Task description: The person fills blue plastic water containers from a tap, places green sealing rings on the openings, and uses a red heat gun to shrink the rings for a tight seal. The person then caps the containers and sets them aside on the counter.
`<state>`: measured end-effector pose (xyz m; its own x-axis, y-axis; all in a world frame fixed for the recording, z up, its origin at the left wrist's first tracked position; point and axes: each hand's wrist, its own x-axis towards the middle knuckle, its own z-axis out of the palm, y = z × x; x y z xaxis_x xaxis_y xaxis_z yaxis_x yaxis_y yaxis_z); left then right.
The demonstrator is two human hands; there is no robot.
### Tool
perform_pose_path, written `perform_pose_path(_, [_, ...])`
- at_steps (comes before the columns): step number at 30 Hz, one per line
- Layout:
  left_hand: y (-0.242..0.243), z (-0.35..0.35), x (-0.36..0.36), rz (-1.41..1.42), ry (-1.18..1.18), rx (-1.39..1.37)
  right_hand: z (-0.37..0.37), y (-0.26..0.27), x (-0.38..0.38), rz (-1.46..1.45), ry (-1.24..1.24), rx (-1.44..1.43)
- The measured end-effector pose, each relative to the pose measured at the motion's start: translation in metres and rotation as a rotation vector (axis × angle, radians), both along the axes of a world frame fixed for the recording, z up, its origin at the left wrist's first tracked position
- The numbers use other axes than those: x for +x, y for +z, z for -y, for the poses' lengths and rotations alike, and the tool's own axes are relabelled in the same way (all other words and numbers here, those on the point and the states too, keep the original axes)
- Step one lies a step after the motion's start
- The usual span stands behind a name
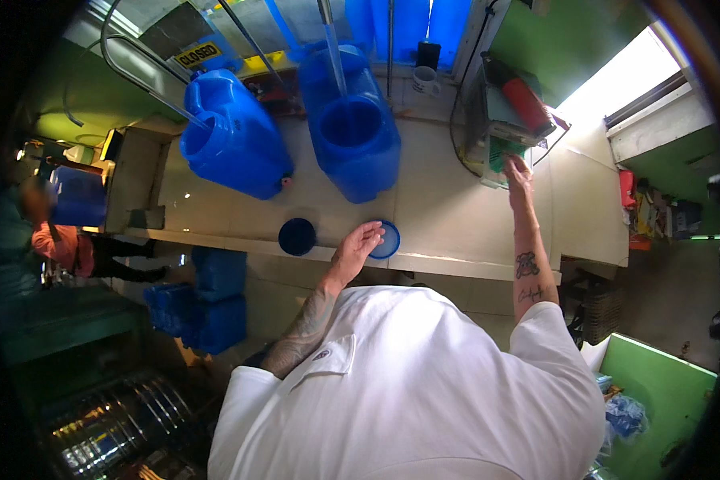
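Observation:
My left hand [356, 247] is over the counter's front edge, fingers loosely extended, with nothing visible in it. Its fingertips overlap a round translucent lid with a blue rim [390, 241]; whether they touch it is unclear. A dark blue round cap [297, 236] lies to the left. My right hand [519, 172] reaches to the opening of a clear container [493, 180] with green material [505, 151] inside. Its fingertips meet the green material, and their grip is hard to make out. Two blue plastic jugs, one at left [243, 144] and one at centre [360, 162], stand with open mouths beneath metal spouts.
A red-and-black cylindrical object [525, 102] lies atop the container. A white mug [425, 81] stands at the back of the tiled counter [456, 234]. More blue jugs [219, 321] are on the floor at left. Further left is another person [66, 246] in an orange top.

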<state>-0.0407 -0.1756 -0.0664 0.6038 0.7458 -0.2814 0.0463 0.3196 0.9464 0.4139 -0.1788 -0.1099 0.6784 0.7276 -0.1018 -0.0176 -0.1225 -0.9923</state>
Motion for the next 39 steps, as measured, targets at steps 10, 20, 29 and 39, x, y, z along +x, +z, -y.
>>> perform_pose_path(10, [0.048,-0.024,0.066,0.012,0.153,0.191,0.006,0.093,-0.211,-0.246,0.518,0.141])
perform_pose_path(20, [0.065,-0.036,0.019,0.274,0.266,0.112,-0.01,0.136,-0.249,-0.026,0.833,0.087])
perform_pose_path(29, [0.095,-0.081,-0.068,0.317,0.397,0.345,-0.059,0.149,-0.328,0.136,0.87,0.075])
perform_pose_path(39, [0.155,-0.297,-0.268,0.027,0.636,0.644,-0.131,0.157,-0.437,0.11,0.95,0.064])
